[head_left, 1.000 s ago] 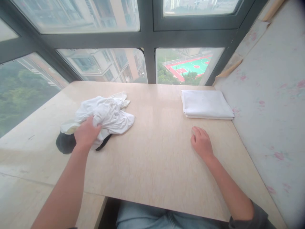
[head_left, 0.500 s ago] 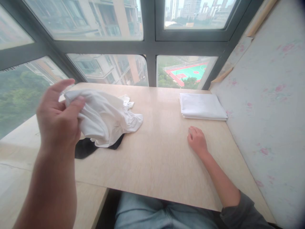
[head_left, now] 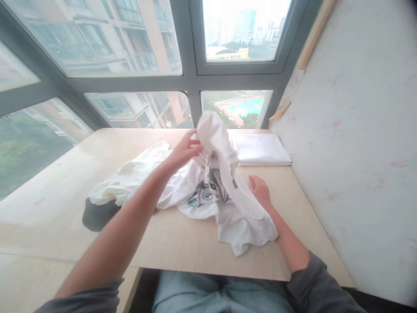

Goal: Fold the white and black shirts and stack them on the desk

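At the frame's centre the left hand (head_left: 186,148) seems to pinch the shirt (head_left: 224,191), likely for spreading, and next the right hand (head_left: 259,190), grip unclear, should steady it.

A pale, glossy surface (head_left: 182,250) with faint mottling spreads across the scene, crossed by a thin seam (head_left: 39,258) at the near left. Beyond its far edge stands a dark grey window frame (head_left: 191,80), split into several panes. Through the left panes shows an apartment building (head_left: 143,34) in beige and salmon tones, with green trees (head_left: 26,152) lower down at the far left. The lower right pane gives onto a green and red sports court (head_left: 250,106); above it, a hazy tower (head_left: 245,24) rises. At right, a pale wall (head_left: 355,148) bears faded pink flowers, and a torn tan edge (head_left: 279,112) curls beside the frame.
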A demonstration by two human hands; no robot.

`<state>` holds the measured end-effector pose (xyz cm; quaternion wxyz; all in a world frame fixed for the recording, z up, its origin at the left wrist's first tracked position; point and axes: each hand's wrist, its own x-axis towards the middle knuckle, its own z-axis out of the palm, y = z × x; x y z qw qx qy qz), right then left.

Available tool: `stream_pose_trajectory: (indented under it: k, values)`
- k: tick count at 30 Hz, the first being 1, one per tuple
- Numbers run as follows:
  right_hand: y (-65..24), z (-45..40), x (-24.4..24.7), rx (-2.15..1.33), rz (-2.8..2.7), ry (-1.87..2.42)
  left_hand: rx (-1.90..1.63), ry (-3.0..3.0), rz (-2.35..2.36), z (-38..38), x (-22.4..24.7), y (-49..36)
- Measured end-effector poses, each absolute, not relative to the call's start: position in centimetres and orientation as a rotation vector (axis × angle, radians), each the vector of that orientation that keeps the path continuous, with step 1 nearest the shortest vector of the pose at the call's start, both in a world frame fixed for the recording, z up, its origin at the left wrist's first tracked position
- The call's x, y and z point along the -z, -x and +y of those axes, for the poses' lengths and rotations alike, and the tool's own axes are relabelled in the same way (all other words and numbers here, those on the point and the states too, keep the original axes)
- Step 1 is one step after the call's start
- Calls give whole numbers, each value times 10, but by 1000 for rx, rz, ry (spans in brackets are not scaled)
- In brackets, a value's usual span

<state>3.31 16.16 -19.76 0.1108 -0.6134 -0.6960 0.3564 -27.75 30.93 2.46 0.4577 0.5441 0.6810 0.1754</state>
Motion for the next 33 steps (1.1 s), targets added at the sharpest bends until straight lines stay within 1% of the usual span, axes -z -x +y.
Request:
stream_pose_trajectory:
  k: [1, 3, 7, 10, 12, 17, 21, 24, 27, 29, 33]
  values:
    - [-35, 162, 198, -1067, -1940, 1858, -280, -1351, 1747, 294, -5, 267]
    - [-40, 165, 197, -1108, -1720, 1948, -188, -1359, 1765, 258, 28, 251]
    - [-49, 170, 193, -1242, -1476, 1956, -39, -1424, 1727, 193, 63, 239]
    - [-49, 170, 181, -1360, -1397, 1931, 78, -1508, 1699, 158, 74, 247]
    - [-46, 165, 164, -1463, -1390, 1906, 154, -1556, 1713, 140, 77, 255]
    - [-46, 133, 100, -1698, -1641, 1763, 321, -1612, 1718, 115, 61, 263]
    - [-57, 102, 62, -1657, -1816, 1752, 385, -1641, 1698, 127, 41, 257]
    - [-66, 84, 52, -1600, -1841, 1787, 293, -1770, 1673, 156, 41, 242]
    - [-72, 74, 51, -1569, -1829, 1801, 197, -1995, 1395, 195, 62, 220]
    - [-74, 72, 53, -1552, -1814, 1810, 205, -2100, 1214, 221, 85, 205]
    - [-79, 72, 57, -1543, -1736, 1942, 288, -2136, 1051, 257, 134, 183]
